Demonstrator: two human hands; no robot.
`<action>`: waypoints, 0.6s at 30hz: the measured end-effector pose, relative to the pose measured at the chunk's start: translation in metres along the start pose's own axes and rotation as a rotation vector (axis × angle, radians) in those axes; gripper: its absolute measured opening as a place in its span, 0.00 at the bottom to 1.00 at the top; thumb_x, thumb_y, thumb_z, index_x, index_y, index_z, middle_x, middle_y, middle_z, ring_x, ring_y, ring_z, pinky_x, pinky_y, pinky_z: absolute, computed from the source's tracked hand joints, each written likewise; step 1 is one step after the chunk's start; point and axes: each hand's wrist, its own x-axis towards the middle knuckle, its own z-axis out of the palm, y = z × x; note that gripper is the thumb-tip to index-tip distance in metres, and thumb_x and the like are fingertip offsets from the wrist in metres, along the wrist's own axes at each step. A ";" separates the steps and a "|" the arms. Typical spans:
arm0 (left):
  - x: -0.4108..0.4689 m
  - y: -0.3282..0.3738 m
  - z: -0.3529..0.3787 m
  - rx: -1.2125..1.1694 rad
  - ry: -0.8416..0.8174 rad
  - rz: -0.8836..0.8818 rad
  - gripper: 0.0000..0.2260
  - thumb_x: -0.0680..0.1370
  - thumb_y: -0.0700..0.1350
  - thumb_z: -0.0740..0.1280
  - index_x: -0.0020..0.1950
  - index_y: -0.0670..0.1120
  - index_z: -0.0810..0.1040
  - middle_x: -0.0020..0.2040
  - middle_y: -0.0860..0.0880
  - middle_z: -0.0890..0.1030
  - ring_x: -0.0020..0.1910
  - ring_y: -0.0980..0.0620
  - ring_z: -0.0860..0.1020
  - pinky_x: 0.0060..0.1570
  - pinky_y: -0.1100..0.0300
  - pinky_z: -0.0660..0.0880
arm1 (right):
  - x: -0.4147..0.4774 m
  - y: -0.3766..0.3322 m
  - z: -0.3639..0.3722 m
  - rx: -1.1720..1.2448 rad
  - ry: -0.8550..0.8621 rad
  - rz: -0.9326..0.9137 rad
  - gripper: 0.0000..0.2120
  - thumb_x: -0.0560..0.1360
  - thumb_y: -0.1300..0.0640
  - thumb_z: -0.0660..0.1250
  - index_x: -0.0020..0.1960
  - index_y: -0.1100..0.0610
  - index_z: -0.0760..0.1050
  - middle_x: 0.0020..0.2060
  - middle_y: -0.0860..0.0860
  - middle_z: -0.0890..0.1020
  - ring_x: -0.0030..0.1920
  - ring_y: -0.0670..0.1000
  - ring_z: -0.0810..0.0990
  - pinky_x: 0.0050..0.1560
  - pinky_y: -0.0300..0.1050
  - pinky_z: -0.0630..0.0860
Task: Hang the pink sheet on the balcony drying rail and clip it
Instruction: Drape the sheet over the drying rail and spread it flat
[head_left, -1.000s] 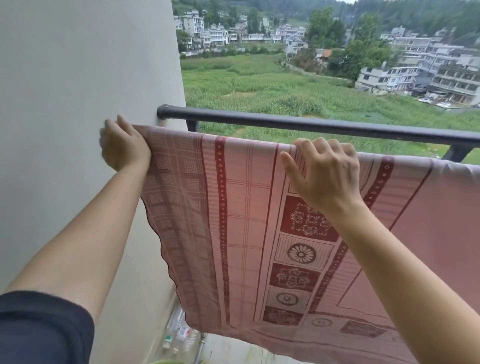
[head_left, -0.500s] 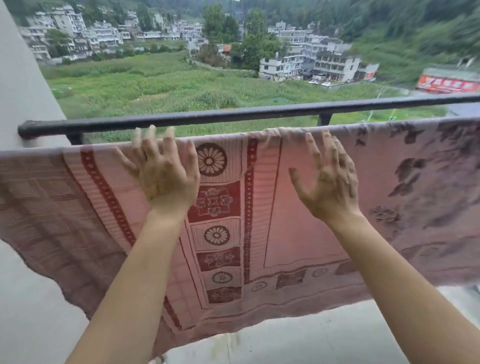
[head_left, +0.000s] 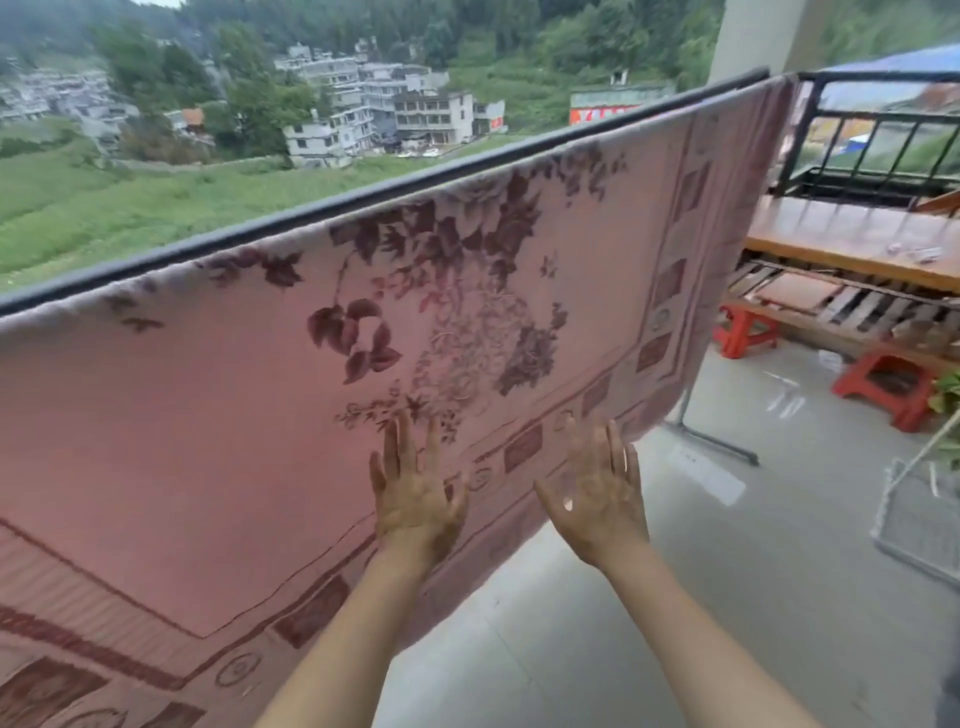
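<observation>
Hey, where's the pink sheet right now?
In the head view, the pink sheet drapes over the black rail, filling left and centre; the left hand and right hand are raised at its lower edge.

pink sheet (head_left: 218, 415) with dark red flowers and square border patterns, black rail (head_left: 363, 200), red stools (head_left: 745, 332), green field (head_left: 104, 208)

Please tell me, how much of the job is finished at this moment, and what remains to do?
Done: the pink sheet hangs over the rail, spread along its length. In hand: the left hand and right hand, fingers straight, are at its lower part, apparently smoothing it. Left: clipping; no clip shows on the sheet.
</observation>
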 end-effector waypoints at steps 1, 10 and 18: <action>0.008 0.027 0.021 0.042 -0.076 0.028 0.34 0.78 0.65 0.42 0.79 0.53 0.35 0.76 0.48 0.26 0.76 0.48 0.29 0.76 0.43 0.40 | 0.001 0.032 0.000 -0.014 -0.023 0.042 0.41 0.77 0.30 0.50 0.82 0.49 0.39 0.81 0.58 0.43 0.80 0.58 0.42 0.79 0.59 0.44; 0.087 0.222 0.118 0.064 -0.208 0.240 0.38 0.75 0.68 0.35 0.81 0.49 0.47 0.81 0.43 0.44 0.79 0.43 0.44 0.76 0.43 0.41 | 0.044 0.240 -0.012 0.001 -0.013 0.371 0.41 0.78 0.31 0.51 0.81 0.47 0.37 0.80 0.54 0.35 0.80 0.56 0.37 0.78 0.55 0.37; 0.250 0.372 0.212 -0.025 -0.246 0.382 0.36 0.77 0.68 0.40 0.80 0.51 0.40 0.80 0.45 0.36 0.78 0.44 0.36 0.75 0.41 0.38 | 0.190 0.369 -0.007 -0.089 0.007 0.436 0.42 0.77 0.31 0.52 0.82 0.50 0.41 0.80 0.56 0.38 0.80 0.58 0.41 0.79 0.59 0.42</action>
